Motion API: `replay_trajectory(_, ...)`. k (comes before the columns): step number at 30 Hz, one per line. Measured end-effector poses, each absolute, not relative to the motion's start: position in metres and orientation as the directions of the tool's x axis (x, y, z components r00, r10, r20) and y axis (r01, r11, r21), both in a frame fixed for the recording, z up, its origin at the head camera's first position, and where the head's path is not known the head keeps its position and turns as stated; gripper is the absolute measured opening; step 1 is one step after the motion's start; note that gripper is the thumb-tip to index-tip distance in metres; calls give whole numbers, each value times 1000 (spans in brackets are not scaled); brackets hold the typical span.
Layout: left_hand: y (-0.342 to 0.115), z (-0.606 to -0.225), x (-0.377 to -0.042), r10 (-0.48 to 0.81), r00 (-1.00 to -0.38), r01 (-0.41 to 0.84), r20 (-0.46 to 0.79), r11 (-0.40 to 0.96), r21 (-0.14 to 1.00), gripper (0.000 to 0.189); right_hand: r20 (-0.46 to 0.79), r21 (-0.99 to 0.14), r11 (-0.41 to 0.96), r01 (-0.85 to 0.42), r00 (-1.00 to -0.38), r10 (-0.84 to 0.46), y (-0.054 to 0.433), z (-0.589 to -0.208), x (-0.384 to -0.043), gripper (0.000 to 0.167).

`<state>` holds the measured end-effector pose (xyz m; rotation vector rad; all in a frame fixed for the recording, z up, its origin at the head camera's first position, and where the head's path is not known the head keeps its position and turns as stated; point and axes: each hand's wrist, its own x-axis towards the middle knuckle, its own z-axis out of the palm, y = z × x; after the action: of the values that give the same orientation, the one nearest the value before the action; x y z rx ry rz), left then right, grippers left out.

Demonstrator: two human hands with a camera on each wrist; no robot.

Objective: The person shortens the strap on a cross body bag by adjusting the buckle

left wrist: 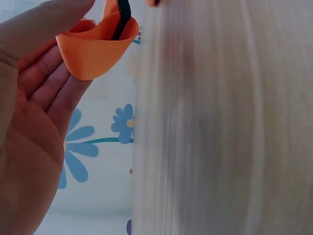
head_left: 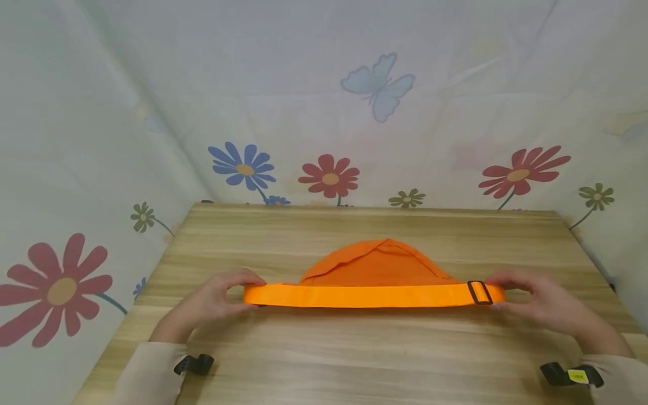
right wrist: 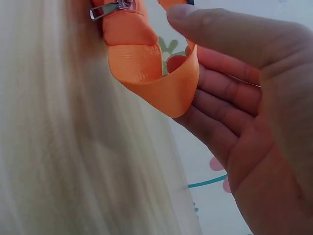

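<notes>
An orange waist bag (head_left: 379, 264) is held up level above the table, its strap (head_left: 354, 296) stretched straight in front of the domed pouch. My left hand (head_left: 217, 295) pinches the strap's left end between thumb and fingers. At the other end, my right hand (head_left: 541, 298) pinches the folded loop of strap just beyond a black slider buckle (head_left: 473, 293). In the left wrist view the webbing (left wrist: 95, 56) curves in a loop, with a black piece (left wrist: 122, 22) inside it. A metal zip pull (right wrist: 104, 10) hangs from the pouch in the right wrist view.
A wood-grain table (head_left: 304, 354) lies under both hands. Behind it and at the sides hang pale sheets (head_left: 283, 73) printed with flowers and a butterfly. Black straps (head_left: 194, 364) circle both wrists over light sleeves (head_left: 152, 371).
</notes>
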<state>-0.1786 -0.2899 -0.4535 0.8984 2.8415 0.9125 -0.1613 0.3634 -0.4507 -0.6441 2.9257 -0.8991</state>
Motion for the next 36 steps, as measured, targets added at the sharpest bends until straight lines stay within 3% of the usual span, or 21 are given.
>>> replay_trajectory(4, -288, -458, -178, 547, -825, 532, 139, 672, 514, 47, 68, -505, 774, -382, -911, -406, 361, -457, -162, 44)
replay_trajectory(14, -285, -464, -180, 565, -823, 515, 56, 700, 494, 44, 172, -399, 760, -513, -856, -487, 356, -466, -164, 44)
replay_trajectory(24, -286, -462, -177, 532, -846, 435, -38, 729, 528, 46, 155, -381, 790, -481, -875, -458, 354, -473, -161, 48)
replay_trajectory(36, -287, -465, -177, 548, -836, 450, -14, 700, 555, 46, 150, -385, 797, -465, -884, -443, 357, -479, -158, 46)
